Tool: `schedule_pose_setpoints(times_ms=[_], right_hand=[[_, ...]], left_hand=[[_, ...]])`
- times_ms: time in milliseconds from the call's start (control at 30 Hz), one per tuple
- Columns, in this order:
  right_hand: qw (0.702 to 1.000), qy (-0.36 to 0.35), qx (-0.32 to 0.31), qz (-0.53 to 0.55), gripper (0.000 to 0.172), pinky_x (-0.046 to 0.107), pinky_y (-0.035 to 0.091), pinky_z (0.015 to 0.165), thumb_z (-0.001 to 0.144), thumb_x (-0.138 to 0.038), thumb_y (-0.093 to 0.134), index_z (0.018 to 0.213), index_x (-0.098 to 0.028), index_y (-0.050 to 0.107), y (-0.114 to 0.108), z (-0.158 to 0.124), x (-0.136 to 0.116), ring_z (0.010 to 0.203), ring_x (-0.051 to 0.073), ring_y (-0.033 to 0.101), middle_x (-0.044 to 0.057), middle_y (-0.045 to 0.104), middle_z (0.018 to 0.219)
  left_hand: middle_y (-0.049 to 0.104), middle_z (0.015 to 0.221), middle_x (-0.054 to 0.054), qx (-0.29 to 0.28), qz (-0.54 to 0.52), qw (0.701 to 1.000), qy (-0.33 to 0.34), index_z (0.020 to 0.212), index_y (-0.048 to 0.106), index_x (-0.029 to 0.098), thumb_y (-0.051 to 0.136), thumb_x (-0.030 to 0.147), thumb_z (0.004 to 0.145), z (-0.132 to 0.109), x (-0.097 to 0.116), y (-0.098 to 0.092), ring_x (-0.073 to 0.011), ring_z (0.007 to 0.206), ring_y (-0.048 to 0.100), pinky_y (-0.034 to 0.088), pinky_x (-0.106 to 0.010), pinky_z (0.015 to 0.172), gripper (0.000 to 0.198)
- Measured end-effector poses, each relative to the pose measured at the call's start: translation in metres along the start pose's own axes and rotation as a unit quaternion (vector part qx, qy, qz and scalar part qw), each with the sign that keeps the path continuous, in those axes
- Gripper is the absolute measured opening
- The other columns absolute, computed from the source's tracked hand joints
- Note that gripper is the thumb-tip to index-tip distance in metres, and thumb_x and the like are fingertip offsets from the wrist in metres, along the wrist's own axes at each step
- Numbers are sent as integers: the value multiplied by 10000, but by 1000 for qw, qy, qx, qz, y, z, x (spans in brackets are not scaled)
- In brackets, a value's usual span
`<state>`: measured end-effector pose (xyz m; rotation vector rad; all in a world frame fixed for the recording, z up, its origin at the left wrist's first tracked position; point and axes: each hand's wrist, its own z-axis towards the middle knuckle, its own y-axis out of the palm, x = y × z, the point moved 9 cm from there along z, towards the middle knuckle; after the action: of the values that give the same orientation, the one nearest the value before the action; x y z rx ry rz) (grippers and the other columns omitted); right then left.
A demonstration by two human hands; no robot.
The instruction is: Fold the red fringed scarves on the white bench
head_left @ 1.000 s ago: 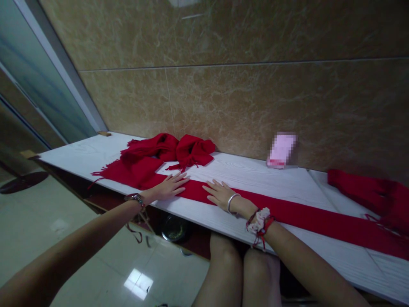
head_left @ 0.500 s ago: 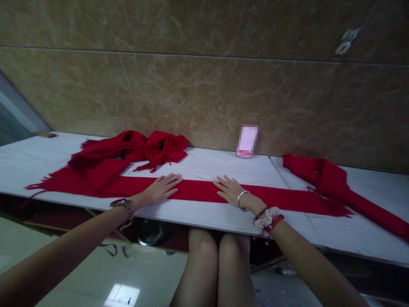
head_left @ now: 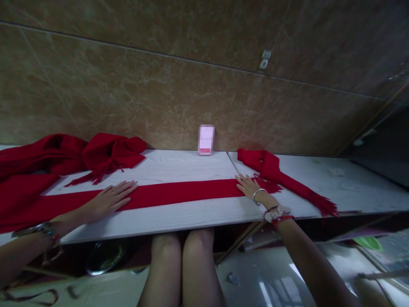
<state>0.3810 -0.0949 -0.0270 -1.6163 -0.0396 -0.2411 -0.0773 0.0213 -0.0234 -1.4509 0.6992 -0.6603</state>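
Note:
A red fringed scarf (head_left: 182,190) lies as a long flat strip along the white tabletop (head_left: 172,164). My left hand (head_left: 107,200) rests flat on its left part with fingers stretched out. Near the fringed right end, my right hand (head_left: 252,187) lies palm down on the strip, fingers spread. Neither hand grips anything. At the left the strip runs toward a bunched red cloth (head_left: 111,151) with fringes; whether they are one piece I cannot tell. Another red scarf (head_left: 287,181), folded and fringed, lies to the right of my right hand.
A phone (head_left: 206,140), its picture blurred, leans on the brown marbled wall (head_left: 153,98) at the table's back. Below the front edge, a round shiny pan or bowl (head_left: 105,256) sits left of my knees (head_left: 182,251). A green basin (head_left: 367,243) is at far right.
My right hand has slid right along the scarf toward its fringed end, while my left stays flat on the left part. The hands are farther apart. My view has turned right.

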Motion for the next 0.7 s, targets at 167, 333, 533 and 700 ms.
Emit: schedule_pose_setpoints(times_ms=[167, 333, 533, 700], right_hand=[[1000, 11, 2, 15, 486, 544, 261, 990, 890, -361, 292, 1359, -237, 286, 0, -1, 15, 1299, 295, 219, 96, 260, 1433], [999, -26, 28, 32, 520, 545, 279, 978, 889, -403, 292, 1378, -237, 232, -22, 3, -25, 1309, 293, 188, 93, 222, 1446], [996, -74, 28, 46, 480, 498, 298, 988, 903, -360, 301, 1366, -238, 268, -22, -3, -35, 1304, 266, 218, 91, 248, 1437], [995, -46, 58, 71, 458, 442, 255, 1040, 875, -223, 382, 1321, -119, 363, -20, -13, 2, 1301, 240, 235, 152, 332, 1389]], left_hand=[[181, 1448, 1, -20, 1, 1000, 7, 1377, 196, 328, 160, 443, 903, 28, 35, -4, -288, 1307, 191, 233, -490, 1000, 489], [107, 1464, -44, -61, -5, 993, 97, 1382, 188, 302, 206, 439, 914, 91, 132, -16, -272, 1327, 109, 173, -486, 1024, 487], [156, 1458, -65, -64, -35, 983, 166, 1363, 254, 304, 266, 463, 909, 152, 208, -25, -269, 1324, 125, 153, -473, 1029, 482], [158, 1456, -80, -71, -48, 971, 222, 1369, 250, 271, 267, 445, 913, 182, 239, -25, -277, 1323, 123, 174, -454, 1026, 489]])
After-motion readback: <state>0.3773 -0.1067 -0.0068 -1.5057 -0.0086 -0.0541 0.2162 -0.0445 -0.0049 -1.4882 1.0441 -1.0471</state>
